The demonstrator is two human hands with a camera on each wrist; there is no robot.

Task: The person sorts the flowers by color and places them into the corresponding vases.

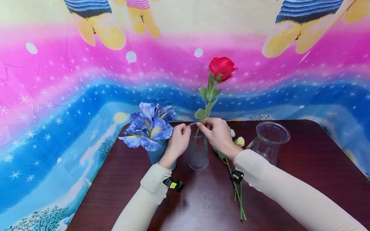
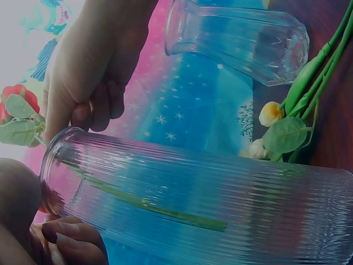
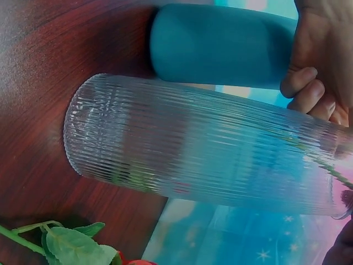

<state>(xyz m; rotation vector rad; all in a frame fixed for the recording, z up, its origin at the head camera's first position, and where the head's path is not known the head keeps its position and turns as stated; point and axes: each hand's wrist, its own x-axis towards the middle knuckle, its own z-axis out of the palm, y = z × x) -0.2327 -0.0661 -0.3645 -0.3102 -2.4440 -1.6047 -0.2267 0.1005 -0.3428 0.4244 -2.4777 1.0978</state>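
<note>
threading a red rose (image 1: 222,68) into the ribbed glass vase (image 1: 198,157), basically. right hand (image 1: 218,134) has thumb and finger pinching the stem just above the rim, and the cut end hangs inside, short of the bottom. left hand (image 1: 177,141) has its fingers curled, pinching the rim's left edge. blue irises (image 1: 153,126) sit in a teal vase (image 3: 220,47) to the left, loose yellow-white buds (image 1: 240,141) lie right, near a flared glass vase (image 1: 268,150).
</note>
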